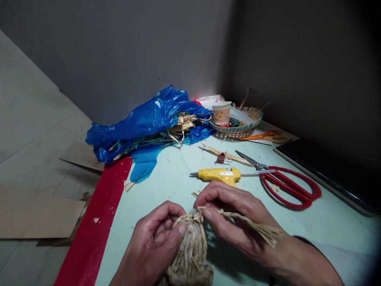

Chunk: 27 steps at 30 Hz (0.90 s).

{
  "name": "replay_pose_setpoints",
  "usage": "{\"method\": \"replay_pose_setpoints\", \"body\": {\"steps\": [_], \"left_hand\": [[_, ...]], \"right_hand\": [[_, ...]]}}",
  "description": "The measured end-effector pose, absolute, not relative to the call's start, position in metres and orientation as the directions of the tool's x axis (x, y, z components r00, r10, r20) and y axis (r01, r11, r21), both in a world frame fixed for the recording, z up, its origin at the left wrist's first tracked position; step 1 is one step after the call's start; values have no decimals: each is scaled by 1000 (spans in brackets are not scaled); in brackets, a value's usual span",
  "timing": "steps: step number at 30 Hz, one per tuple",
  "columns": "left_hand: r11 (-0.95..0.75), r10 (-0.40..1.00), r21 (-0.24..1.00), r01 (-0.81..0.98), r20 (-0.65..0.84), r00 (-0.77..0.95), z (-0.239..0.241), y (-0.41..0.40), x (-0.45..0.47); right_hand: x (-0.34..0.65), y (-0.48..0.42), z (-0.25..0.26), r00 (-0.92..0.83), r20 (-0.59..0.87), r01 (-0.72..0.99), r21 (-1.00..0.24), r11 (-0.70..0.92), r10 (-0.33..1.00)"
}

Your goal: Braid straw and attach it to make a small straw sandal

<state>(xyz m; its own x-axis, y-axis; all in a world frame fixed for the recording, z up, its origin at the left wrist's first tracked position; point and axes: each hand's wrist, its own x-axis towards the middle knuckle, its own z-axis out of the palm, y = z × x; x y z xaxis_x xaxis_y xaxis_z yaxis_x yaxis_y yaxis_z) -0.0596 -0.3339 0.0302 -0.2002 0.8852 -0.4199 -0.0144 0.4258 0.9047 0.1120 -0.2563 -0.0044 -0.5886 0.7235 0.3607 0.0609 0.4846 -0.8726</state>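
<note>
A bundle of pale braided plant fibre (193, 246) stands at the front of the table, its lower end cut off by the picture edge. My left hand (156, 240) is closed on its upper left side, thumb in front. At its top, my right hand (235, 214) pinches a twisted fibre strand (250, 223) between thumb and fingertips. The frayed end of that strand lies across my right hand towards the wrist. Just beyond my right hand lies a yellow glue gun (218, 174) with a glue stick in its back, its nozzle pointing left.
Red-handled scissors (287, 186) lie to the right, by a black flat object (324, 174). Behind are a blue plastic bag (149, 115) with dry fibres, a woven basket (232, 134) holding a paper cup (221, 113), and orange-handled scissors (268, 137). A wall closes off the back.
</note>
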Motion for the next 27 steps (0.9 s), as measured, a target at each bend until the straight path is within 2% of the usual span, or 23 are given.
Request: {"method": "replay_pose_setpoints", "body": {"steps": [9, 12, 14, 17, 18, 19, 24, 27], "left_hand": [[398, 917, 900, 174, -385, -107, 31, -335, -63], [374, 926, 905, 202, -377, -21, 27, -335, -62], [344, 938, 914, 217, -345, -35, 24, -332, -65], [255, 962, 967, -17, -255, -97, 21, -328, -75], [239, 960, 958, -157, -258, -112, 21, -328, -78], [223, 961, 952, -209, -251, -118, 21, -327, -81], [128, 972, 941, -314, -182, -147, 23, -332, -85], [94, 960, 911, -402, -190, -206, 22, -338, -93]], "right_hand": [[114, -253, 9, -586, 283, 24, -931, 365, 759], [120, -244, 17, -470, 221, -33, -972, 234, 854], [122, -240, 22, -400, 213, -65, -977, 204, 892], [119, -241, 27, -542, 185, 4, -975, 223, 820], [118, -242, 28, -584, 179, 30, -970, 241, 792], [116, -243, 30, -608, 178, 52, -963, 263, 774], [117, -252, 36, -661, 188, 110, -934, 341, 727], [119, -265, 32, -755, 113, 33, -977, 211, 646]]}}
